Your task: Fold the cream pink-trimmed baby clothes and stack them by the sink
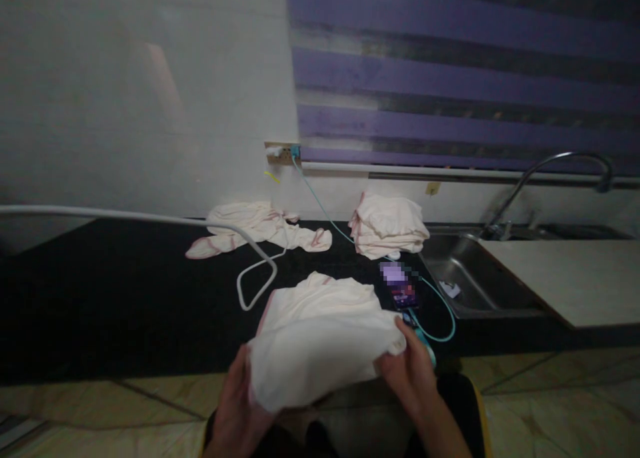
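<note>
Between my hands a white cloth (323, 345) with pink edging is stretched over the front edge of the black counter. Its far part rests on the counter, while its near part is lifted and hangs toward me. My left hand (239, 405) grips the lower left side, with some fingers hidden behind the fabric. At the right corner, my right hand (407, 368) pinches the edge between thumb and fingers. A neat stack of similar cloths (390, 221) lies by the wall, and a crumpled heap of pink-edged cloth (255, 228) is at the back left.
A phone (399, 285) with a teal cable (453, 321) lies right of the cloth. A white cable (200, 223) arches across the left. The sink (470, 265), its faucet (555, 158) and a pale board (560, 271) are at the right. A wall socket (283, 153) holds plugs.
</note>
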The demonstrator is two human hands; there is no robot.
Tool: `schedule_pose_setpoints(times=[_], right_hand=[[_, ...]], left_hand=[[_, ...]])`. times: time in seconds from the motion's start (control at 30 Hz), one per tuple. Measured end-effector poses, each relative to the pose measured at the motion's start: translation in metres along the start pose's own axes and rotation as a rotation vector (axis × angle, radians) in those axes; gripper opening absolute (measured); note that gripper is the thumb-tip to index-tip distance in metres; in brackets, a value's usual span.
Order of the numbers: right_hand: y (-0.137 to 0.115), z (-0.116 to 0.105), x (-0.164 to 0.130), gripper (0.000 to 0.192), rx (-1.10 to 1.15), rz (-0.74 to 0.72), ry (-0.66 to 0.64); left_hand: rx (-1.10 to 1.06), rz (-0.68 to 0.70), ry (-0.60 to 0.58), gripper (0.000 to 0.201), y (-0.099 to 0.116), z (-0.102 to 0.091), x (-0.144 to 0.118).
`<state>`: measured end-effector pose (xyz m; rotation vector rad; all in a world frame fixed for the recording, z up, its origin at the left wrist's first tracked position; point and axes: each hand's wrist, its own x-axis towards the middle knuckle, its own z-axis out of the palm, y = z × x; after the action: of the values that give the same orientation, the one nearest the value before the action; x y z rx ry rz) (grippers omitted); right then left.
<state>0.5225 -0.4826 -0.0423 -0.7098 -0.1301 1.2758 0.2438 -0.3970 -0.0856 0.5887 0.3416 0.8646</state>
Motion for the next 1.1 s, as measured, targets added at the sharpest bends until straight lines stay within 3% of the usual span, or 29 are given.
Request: schedule_pose_setpoints(times=[0.1,0.17,0.27,0.33,0.4,0.5,0.57,0.67,0.73,0.83,1.0,1.1], right_hand=[[-0.003,0.012,0.036,0.043,0.010,0.004,-0.122],[0.003,0.009,0.053,0.051,-0.048,-0.040,-0.131],[0.022,0.000,0.065,0.056,-0.220,-0.177,-0.069],[0.034,-0.006,0.063,0.053,-0.466,-0.265,-0.078],[0.039,-0.010,0.053,0.045,-0.814,-0.376,-0.151],[0.036,-0.018,0.033,0.042,-1.360,-0.564,-0.332],[0.030,-0.027,0.021,0.058,-1.669,-0.624,-0.435],[0.028,-0.043,0.009,0.094,-2.025,-0.602,-0.511],[0.031,-0.049,0.005,0.104,-2.179,-0.572,-0.534],[0.038,-0.050,0.003,0.103,-2.296,-0.557,-0.567],[0.040,-0.046,0.006,0.084,-2.258,-0.637,-0.485],[0.034,-0.055,0.010,0.087,-2.200,-0.689,-0.448]], left_hand=[[-0.123,0.046,-0.015,0.074,0.011,0.012,0.041],[-0.167,0.065,-0.028,0.089,0.014,0.017,0.059],[0.008,0.115,0.068,0.100,0.012,0.019,0.073],[0.394,0.194,0.188,0.088,0.011,0.015,0.073],[0.979,0.267,0.196,0.072,0.011,0.008,0.066],[1.768,0.294,-0.071,0.068,0.009,-0.006,0.047],[2.061,0.273,-0.230,0.084,0.005,-0.012,0.035],[2.309,0.289,-0.238,0.097,-0.004,-0.018,0.024],[2.381,0.343,-0.201,0.104,-0.010,-0.021,0.023],[2.323,0.463,-0.227,0.108,-0.012,-0.029,0.022],[2.115,0.611,-0.303,0.084,-0.003,-0.044,0.019],[2.091,0.599,-0.304,0.075,0.001,-0.049,0.022]])
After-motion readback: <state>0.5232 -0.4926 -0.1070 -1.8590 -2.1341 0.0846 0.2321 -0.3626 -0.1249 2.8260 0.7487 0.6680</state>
